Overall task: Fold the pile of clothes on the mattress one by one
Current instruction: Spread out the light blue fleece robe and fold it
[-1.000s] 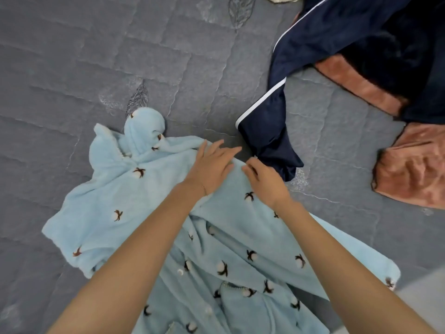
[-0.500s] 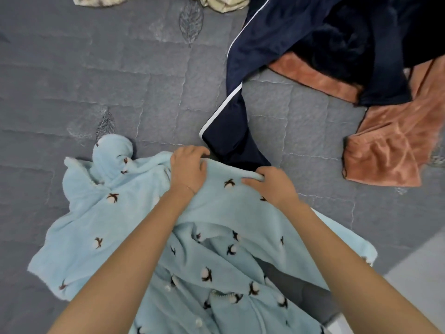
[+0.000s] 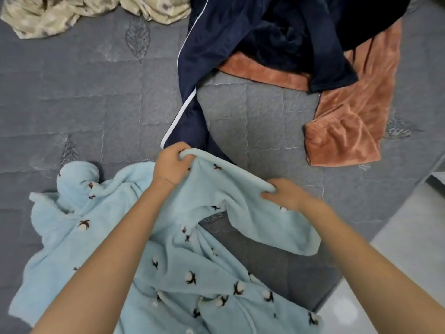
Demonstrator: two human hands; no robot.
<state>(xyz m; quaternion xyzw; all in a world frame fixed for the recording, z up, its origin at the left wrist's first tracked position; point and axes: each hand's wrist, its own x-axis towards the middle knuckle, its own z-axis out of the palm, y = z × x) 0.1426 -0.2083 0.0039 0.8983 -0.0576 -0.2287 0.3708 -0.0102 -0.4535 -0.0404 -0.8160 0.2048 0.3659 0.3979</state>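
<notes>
gripping blue fleece [image 3: 113, 237] (both hands [image 3: 171, 165] [image 3: 285, 196])

Bare mattress [image 3: 84, 92] left; navy garment [image 3: 216, 44] blocks ahead.

Domestic bedroom, by the look; grey quilted mattress [image 3: 72, 104] with stitched leaf motifs fills most of the frame; household clothing strewn on it: pale blue fleece robe [image 3: 84, 249] lower left, navy garment [image 3: 228, 44] with white piping and rust velvet piece [image 3: 349, 131] upper right, beige patterned cloth [image 3: 43, 15] upper left; pale smooth floor [image 3: 404, 273] lower right.
</notes>
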